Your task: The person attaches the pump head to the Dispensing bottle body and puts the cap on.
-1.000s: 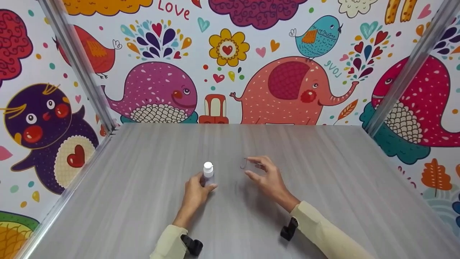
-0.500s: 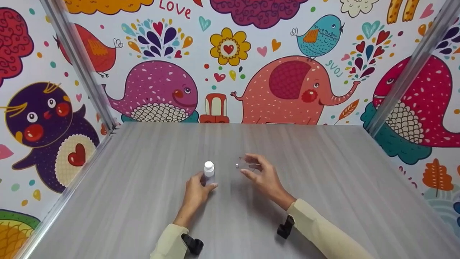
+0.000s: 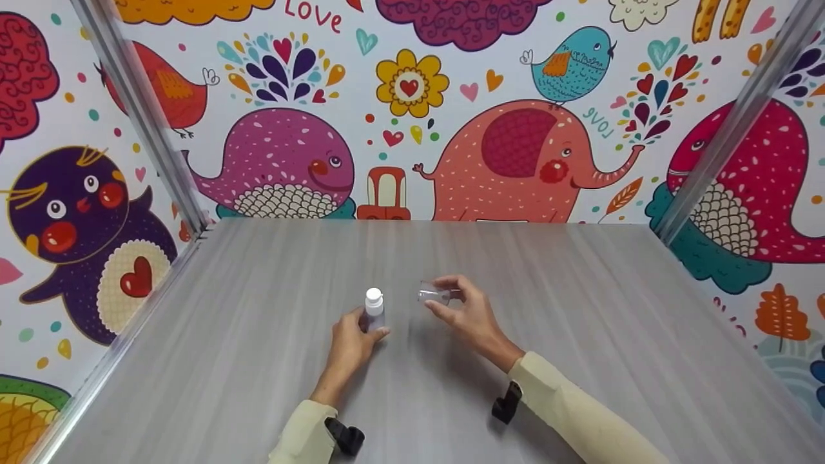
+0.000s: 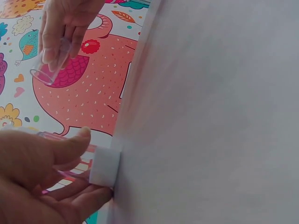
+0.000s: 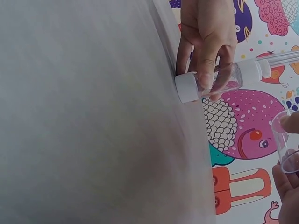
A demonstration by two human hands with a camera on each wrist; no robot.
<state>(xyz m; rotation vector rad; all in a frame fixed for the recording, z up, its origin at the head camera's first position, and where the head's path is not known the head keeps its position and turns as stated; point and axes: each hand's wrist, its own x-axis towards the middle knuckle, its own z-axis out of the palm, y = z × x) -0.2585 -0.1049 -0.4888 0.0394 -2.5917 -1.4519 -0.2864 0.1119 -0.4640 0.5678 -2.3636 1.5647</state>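
Observation:
My left hand [image 3: 351, 345] grips a small clear bottle [image 5: 229, 77] that stands upright on the table. The bottle has a white cap [image 3: 374, 296] at the top and a wide white base [image 4: 105, 167] at the tabletop. To its right, my right hand [image 3: 474, 316] holds a clear, hollow cylinder [image 3: 433, 294] between thumb and fingers, raised above the table. The cylinder lies on its side, one rim facing the bottle, with a gap between the two. In the right wrist view, the fingers partly cover the cylinder [image 5: 281, 140] at the right edge.
The grey wood-grain table [image 3: 258, 277] reaches back to a wall [image 3: 406, 138] printed with cartoon animals. Metal posts [image 3: 145, 122] stand at the two back corners. Each sleeve carries a black wrist camera [image 3: 345, 438].
My right hand has moved slightly left, toward the bottle, and turned the clear cylinder so its side shows more. My left hand and the bottle stay in place.

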